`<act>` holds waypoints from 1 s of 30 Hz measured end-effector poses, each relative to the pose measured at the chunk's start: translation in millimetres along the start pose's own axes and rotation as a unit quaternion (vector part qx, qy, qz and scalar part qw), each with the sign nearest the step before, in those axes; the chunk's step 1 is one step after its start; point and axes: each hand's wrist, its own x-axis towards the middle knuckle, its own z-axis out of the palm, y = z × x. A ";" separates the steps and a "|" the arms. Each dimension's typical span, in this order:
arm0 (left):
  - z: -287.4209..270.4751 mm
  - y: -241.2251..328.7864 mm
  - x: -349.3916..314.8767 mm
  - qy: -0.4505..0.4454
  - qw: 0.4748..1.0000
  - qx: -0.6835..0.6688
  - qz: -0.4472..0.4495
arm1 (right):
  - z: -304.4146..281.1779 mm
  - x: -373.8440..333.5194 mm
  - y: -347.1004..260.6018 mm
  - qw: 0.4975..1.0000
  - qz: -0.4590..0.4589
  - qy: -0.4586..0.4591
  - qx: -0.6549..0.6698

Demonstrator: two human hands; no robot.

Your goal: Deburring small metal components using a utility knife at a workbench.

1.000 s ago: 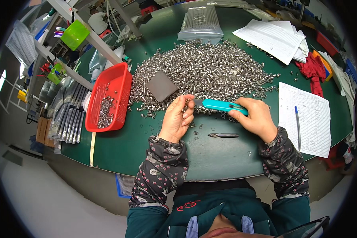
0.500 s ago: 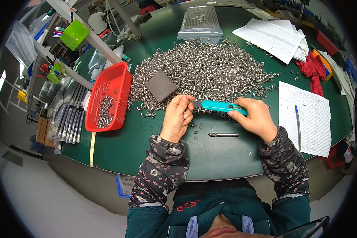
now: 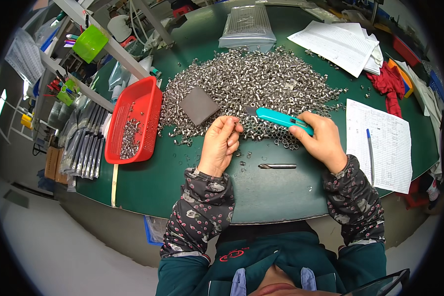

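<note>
My right hand (image 3: 321, 138) is closed round the turquoise handle of a utility knife (image 3: 284, 120), whose dark blade points left over the pile. My left hand (image 3: 221, 141) is pinched at thumb and fingertips, left of the blade tip and apart from it; whatever sits in the pinch is too small to make out. Beyond both hands spreads a big heap of small metal rings (image 3: 261, 81). A dark grey square block (image 3: 199, 105) lies on the heap's near left side. Closer to me, a drill bit (image 3: 277, 166) rests on the green table (image 3: 281, 197).
To the left stands a red perforated basket (image 3: 155, 116) with some small metal parts inside. A written sheet (image 3: 389, 148) with a pen (image 3: 370, 153) lies at right. Farther back are more papers (image 3: 330, 44), a bagged stack (image 3: 248, 27) and a red cloth (image 3: 387, 89).
The knife has moved up and right, its blade coming away from my left fingertips and its front end tilting upward. My left hand stays nearly in place.
</note>
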 end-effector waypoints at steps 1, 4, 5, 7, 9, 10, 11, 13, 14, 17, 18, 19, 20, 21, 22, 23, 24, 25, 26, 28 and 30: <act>-0.3 -0.9 0.1 0.004 1.000 -0.001 -0.005 | 0.6 0.3 1.3 1.000 0.003 0.007 0.013; 0.2 1.1 1.3 -0.001 0.997 -0.070 -0.025 | 1.0 3.4 4.9 0.999 0.011 0.021 0.030; 0.4 4.3 0.1 -0.011 0.996 -0.087 -0.030 | -2.7 3.8 2.1 0.998 0.015 0.029 0.047; 3.1 8.2 -2.7 -0.053 0.991 -0.117 -0.036 | -2.6 7.5 6.7 0.994 0.014 0.053 0.091; 11.4 4.9 -4.0 -0.049 0.994 -0.089 -0.040 | -3.2 7.6 7.9 0.993 0.029 0.058 0.100; 16.8 2.0 -4.4 -0.052 0.994 -0.088 -0.046 | -3.2 8.0 8.2 0.991 0.034 0.063 0.110; 21.8 -1.1 -4.3 -0.048 0.998 0.012 -0.047 | -2.5 8.6 10.0 0.991 0.033 0.066 0.112; 37.8 -4.5 -5.1 -0.042 0.976 0.207 -0.045 | -1.5 8.6 11.5 0.991 0.029 0.072 0.107; 40.4 -8.8 -4.2 -0.037 0.949 0.314 -0.013 | -1.0 8.2 10.7 0.992 0.019 0.075 0.102; 47.3 -19.4 0.0 -0.050 0.840 0.535 0.074 | -1.3 6.1 10.0 0.990 0.014 0.082 0.111; 53.6 -19.4 -1.5 -0.043 0.805 0.587 0.074 | -1.7 5.9 10.3 0.990 0.014 0.080 0.113; 55.4 -21.4 -2.0 -0.044 0.776 0.621 0.099 | -2.0 5.4 9.7 0.990 0.015 0.081 0.114; 56.8 -23.1 -2.4 -0.045 0.746 0.653 0.124 | -2.4 5.1 9.1 0.990 0.014 0.080 0.116; 57.4 -24.9 -2.5 -0.046 0.745 0.654 0.124 | -2.8 5.1 8.6 0.990 0.013 0.080 0.118; 57.0 -26.8 -2.7 -0.041 0.726 0.672 0.142 | -2.5 5.1 8.3 0.989 0.013 0.081 0.119; 57.1 -27.8 -2.8 -0.037 0.706 0.689 0.159 | -2.1 5.4 8.1 0.990 0.007 0.084 0.116; 58.1 -27.8 -2.7 -0.037 0.705 0.690 0.160 | -1.8 5.9 8.1 0.990 0.002 0.087 0.112; 59.2 -27.8 -2.6 -0.037 0.697 0.699 0.155 | -1.7 6.0 8.4 0.990 0.001 0.088 0.112; 59.9 -27.5 -2.4 -0.038 0.689 0.708 0.149 | -1.7 6.5 8.7 0.990 0.001 0.086 0.115; 60.0 -25.3 -2.5 -0.030 0.713 0.686 0.139 | -1.7 7.7 8.8 0.989 -0.002 0.087 0.118; 53.7 -20.4 -1.9 -0.016 0.781 0.615 0.110 | -2.0 7.5 8.3 0.990 -0.003 0.083 0.116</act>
